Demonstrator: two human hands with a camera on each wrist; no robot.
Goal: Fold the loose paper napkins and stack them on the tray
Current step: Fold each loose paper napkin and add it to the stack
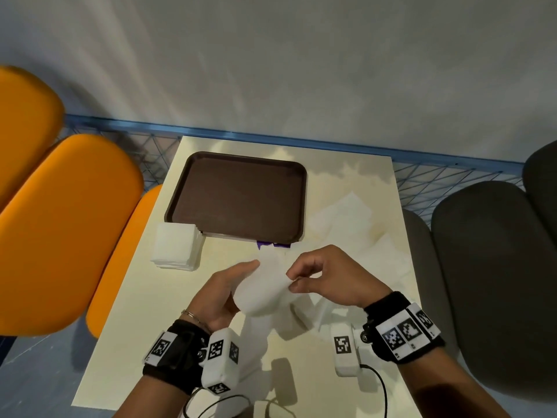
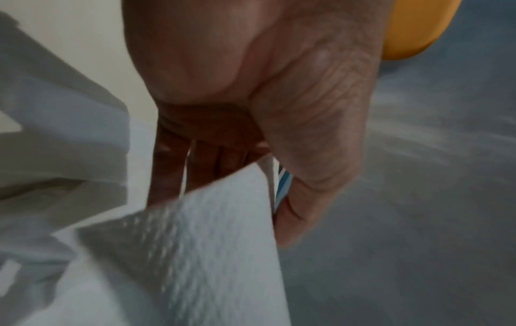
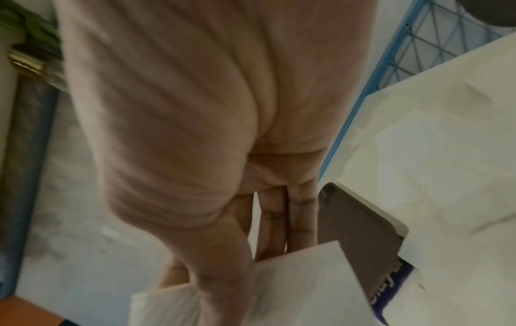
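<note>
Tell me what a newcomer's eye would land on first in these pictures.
First, the two hands at the centre: the left hand and right hand hold one white napkin up between them above the cream table. Next, the dark brown tray at the table's far side, with nothing on it. A neat stack of folded napkins sits on the table at the tray's near-left corner, and loose napkins lie to the right.
</note>
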